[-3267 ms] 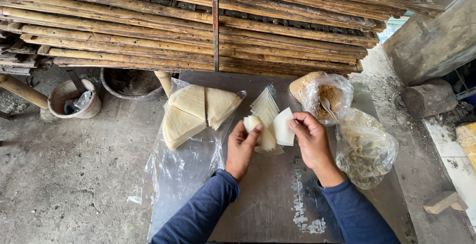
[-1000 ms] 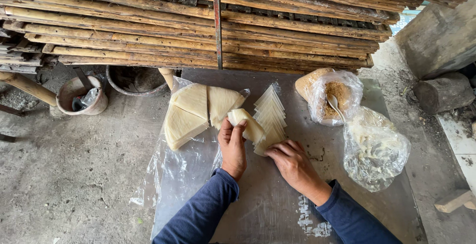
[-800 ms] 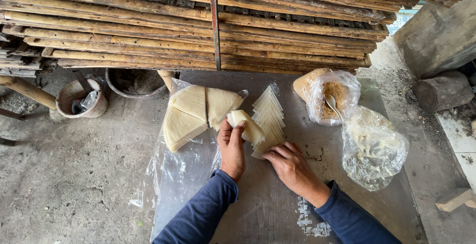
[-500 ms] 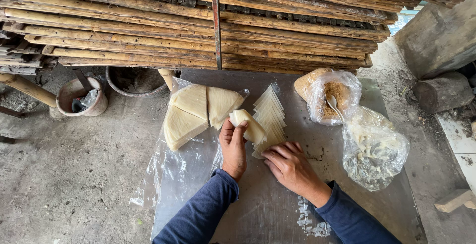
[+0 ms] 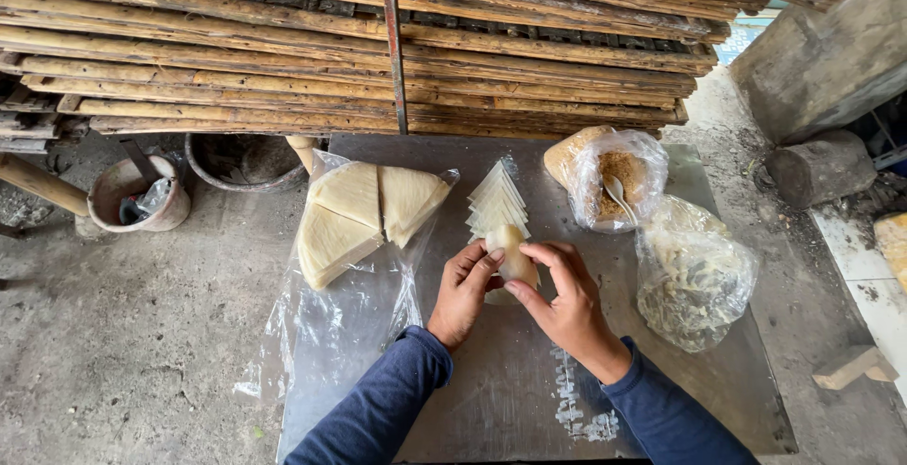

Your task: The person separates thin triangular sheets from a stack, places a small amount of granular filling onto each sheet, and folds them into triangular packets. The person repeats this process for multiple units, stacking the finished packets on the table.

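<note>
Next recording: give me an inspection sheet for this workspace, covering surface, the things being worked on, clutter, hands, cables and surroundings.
Surface: grey metal table, with a white powdery smear near the front.
Job's things: pale rolled wrapper held by both hands; fanned row of triangular wrappers just behind it.
Clutter: stack of wrapper wedges on clear plastic; bag of brown filling with a spoon; bag of pale filling.
Hands: left hand and right hand both pinch the roll.
Cables: nothing seen.
Surroundings: stacked bamboo racks, bucket, concrete floor, log.
</note>
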